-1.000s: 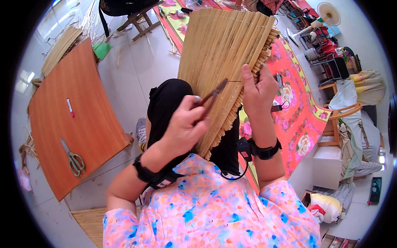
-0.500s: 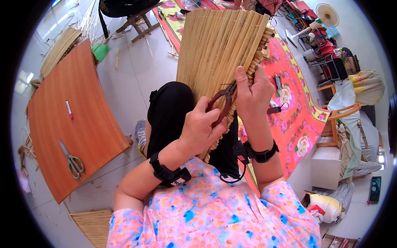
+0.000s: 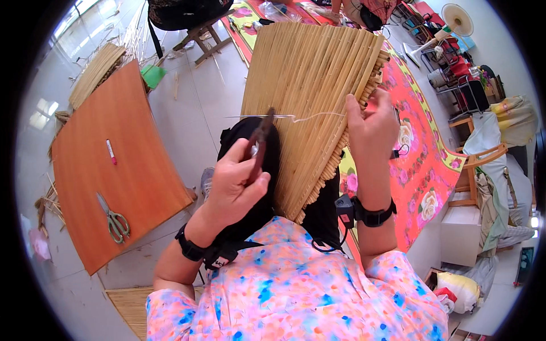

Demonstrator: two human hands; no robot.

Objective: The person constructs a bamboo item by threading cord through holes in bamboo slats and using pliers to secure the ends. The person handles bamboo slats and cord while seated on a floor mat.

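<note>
The slatted mat [image 3: 296, 85] lies over the knees [image 3: 235, 132], between the fingers of the left hand [image 3: 227, 187] and right hand [image 3: 373, 128]. Left fingers are clamped round pliers [image 3: 261, 138], 1 needle [image 3: 250, 116] at the tips; white thread [image 3: 318, 115] runs toward the right thumb. I cannot tell whether the right fingers pinch the mat's edge. Scissors [image 3: 118, 226] lie left of the left fingers.

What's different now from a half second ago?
The left hand has swung the pliers leftward, away from the right hand. A needle now shows at their tip, with white thread stretched back across the slatted mat toward the right thumb. Unchanged: the left hand keeps the pliers, the right hand stays at the mat's right edge, and scissors and marker lie on the board.
</note>
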